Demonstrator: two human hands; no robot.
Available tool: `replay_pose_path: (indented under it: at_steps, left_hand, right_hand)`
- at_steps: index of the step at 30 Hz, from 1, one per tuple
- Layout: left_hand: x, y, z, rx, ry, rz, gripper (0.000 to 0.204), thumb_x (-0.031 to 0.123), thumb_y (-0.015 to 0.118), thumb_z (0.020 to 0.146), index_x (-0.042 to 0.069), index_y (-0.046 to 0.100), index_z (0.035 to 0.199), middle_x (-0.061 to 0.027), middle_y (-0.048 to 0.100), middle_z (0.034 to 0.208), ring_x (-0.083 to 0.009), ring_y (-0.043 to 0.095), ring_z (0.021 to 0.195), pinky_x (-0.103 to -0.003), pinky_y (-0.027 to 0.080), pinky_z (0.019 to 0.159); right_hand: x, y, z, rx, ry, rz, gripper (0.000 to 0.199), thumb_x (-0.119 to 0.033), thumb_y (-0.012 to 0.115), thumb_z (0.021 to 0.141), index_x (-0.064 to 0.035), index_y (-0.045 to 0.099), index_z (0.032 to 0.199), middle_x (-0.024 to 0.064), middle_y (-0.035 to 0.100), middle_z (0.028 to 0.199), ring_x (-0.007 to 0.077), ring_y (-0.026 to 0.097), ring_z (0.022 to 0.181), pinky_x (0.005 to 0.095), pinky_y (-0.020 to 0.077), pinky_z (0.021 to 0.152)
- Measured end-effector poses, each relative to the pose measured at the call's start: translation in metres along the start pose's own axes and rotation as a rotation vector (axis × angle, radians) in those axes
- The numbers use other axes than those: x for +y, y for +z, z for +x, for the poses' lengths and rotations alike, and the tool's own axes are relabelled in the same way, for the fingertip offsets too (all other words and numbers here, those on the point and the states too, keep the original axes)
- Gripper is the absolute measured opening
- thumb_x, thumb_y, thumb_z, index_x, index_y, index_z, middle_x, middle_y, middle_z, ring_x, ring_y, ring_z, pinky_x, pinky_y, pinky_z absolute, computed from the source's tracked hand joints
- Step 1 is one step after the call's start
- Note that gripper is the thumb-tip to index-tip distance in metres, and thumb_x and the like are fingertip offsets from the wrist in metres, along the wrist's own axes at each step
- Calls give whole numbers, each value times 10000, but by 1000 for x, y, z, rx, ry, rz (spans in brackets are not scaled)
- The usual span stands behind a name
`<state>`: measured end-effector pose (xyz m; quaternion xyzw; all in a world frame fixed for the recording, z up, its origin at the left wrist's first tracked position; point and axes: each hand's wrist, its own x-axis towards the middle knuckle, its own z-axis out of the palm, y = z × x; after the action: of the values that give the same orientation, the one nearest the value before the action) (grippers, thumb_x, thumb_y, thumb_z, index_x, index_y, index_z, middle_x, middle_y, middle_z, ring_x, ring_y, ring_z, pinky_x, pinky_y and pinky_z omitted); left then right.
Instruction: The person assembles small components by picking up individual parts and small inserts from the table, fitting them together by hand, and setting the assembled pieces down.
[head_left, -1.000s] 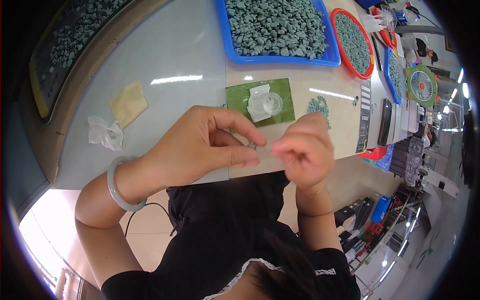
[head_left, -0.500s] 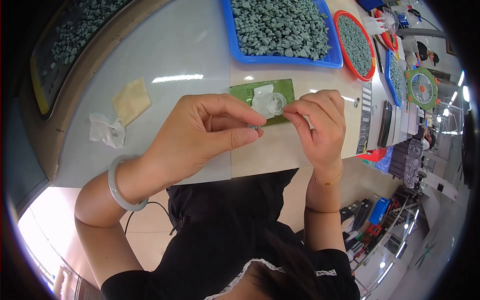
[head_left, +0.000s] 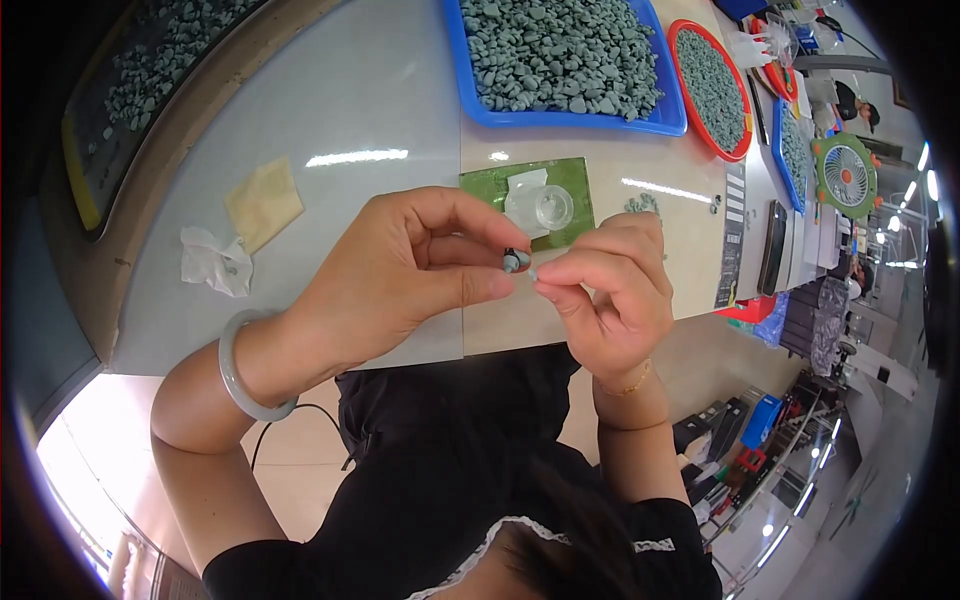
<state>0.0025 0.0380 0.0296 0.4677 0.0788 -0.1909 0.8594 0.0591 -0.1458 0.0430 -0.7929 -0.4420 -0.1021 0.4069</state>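
Observation:
Between thumb and fingers, my left hand holds a small grey stone piece with a dark part on it. My right hand is closed in a pinch just right of that piece, with a tiny pale grey bit at its fingertips. Whether the bit touches the stone piece is hard to tell. Beyond both hands a clear round cup stands on a green mat, beside a white scrap. A few small stones lie behind my right hand.
A blue tray heaped with grey-green stones stands at the far side, with a red round tray of smaller stones to its right. A yellowish cloth and crumpled white tissue lie at left. A green fan is far right.
My right hand has moved from beside the clear cup toward me and left, bringing the tiny pale bit near the stone piece. My left hand is nearly still; its piece shows more.

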Motion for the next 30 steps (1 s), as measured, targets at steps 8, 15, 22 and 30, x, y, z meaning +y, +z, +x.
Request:
replay_pose_path:
  at_steps: [8, 15, 22, 30]
  left_hand:
    - [1, -1, -1, 6, -15, -14, 246, -14, 670, 745, -13, 566, 968, -88, 612, 959, -135, 605, 877, -246, 491, 798]
    - [0, -3, -2, -46, -11, 43, 234, -29, 669, 742, -30, 578, 958, -93, 619, 942, -125, 607, 857, -240, 497, 781]
    - [3, 1, -4, -55, 136, 109, 281, -64, 653, 735, -24, 548, 992, -88, 603, 968, -125, 592, 890, -236, 478, 816]
    - [13, -8, 2, 170, 393, 374, 189, 0, 610, 781, 1, 561, 964, -64, 600, 934, -159, 583, 897, -277, 466, 804]
  right_hand:
    - [4, 9, -5, 24, -76, -46, 204, -77, 732, 602, -92, 646, 787, 0, 561, 766, 193, 486, 689, 280, 386, 616]
    - [8, 7, -7, 9, -295, -154, 257, -74, 711, 552, -99, 645, 799, -11, 553, 791, 179, 491, 681, 278, 376, 605]
    - [14, 5, 2, -1, -191, 34, 301, -94, 728, 562, -92, 646, 851, 8, 567, 800, 206, 492, 677, 287, 392, 611]
    - [43, -22, 57, -73, -163, -233, 223, -52, 696, 672, -47, 648, 890, 30, 589, 821, 184, 512, 725, 292, 416, 671]
